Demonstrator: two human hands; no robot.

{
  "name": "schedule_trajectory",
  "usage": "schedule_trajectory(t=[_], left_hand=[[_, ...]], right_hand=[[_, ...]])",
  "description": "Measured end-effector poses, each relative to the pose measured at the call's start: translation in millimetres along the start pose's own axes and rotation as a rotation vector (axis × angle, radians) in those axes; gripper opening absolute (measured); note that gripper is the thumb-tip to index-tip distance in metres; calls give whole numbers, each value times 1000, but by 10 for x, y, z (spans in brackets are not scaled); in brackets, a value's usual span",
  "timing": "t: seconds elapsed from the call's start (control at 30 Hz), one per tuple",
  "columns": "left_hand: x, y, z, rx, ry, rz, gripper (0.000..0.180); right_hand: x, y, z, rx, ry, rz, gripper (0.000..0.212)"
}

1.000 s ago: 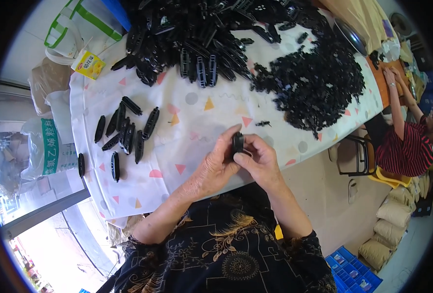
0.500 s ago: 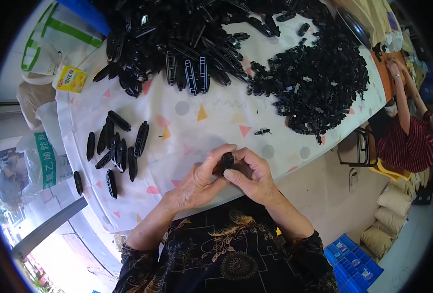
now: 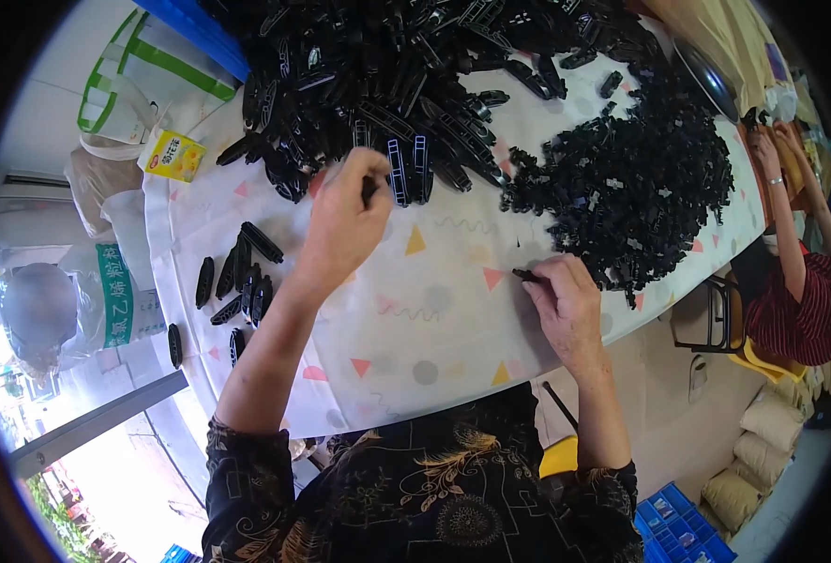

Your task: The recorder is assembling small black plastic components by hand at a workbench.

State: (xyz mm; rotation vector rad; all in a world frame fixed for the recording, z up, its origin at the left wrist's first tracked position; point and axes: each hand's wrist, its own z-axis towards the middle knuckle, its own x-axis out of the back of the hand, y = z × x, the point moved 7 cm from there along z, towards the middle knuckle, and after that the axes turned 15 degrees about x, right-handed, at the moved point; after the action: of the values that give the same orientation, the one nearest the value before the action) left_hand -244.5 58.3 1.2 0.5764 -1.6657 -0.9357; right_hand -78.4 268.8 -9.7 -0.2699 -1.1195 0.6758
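Note:
My left hand [image 3: 345,211] is raised over the cloth beside the near edge of a heap of long black plastic housings [image 3: 340,94]. Its fingers curl around a dark piece, apparently a black plastic part [image 3: 370,191], mostly hidden by the hand. On the right, my right hand [image 3: 567,310] pinches a small black clip-like part [image 3: 526,275] between thumb and fingertips, low over the table. A wide pile of small black plastic parts [image 3: 622,188] lies just beyond it. Several long black housings [image 3: 237,267] are grouped left of my left forearm, which covers some of them.
A patterned white tablecloth [image 3: 415,338] covers the table. A yellow packet [image 3: 173,156] and a green-edged white bag [image 3: 153,70] are at the left. Another person [image 3: 795,300] sits at the far right, near a folding chair [image 3: 706,314]. Blue crates [image 3: 683,530] stand on the floor.
My hands have parted from the black part they held together. The left went up and left to the housings; the right moved right to the small clip-like part. The view shifted slightly.

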Motion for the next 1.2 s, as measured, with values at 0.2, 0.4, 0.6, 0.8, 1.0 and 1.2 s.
schedule_trajectory(t=[0.2,0.4,0.6,0.8,1.0,1.2], left_hand=[[-202,232,89,-55,43,623,22],[-214,148,10,-30,-6,794,16],[-26,16,-210,-25,166,557,24],[-257,164,-913,343,-223,-299,42],[-577,357,-1418,298,-354,-553,42],[-631,495,-1574,246,-261,-412,41]], right_hand=[[-148,123,-272,-541,365,1043,11],[-198,-50,-433,-625,502,1601,12],[-131,-234,-570,-651,451,1508,14],[-78,-410,-643,-560,484,1358,13],[-128,-569,-586,-466,473,1247,12],[-115,-679,-532,-407,550,1256,7]])
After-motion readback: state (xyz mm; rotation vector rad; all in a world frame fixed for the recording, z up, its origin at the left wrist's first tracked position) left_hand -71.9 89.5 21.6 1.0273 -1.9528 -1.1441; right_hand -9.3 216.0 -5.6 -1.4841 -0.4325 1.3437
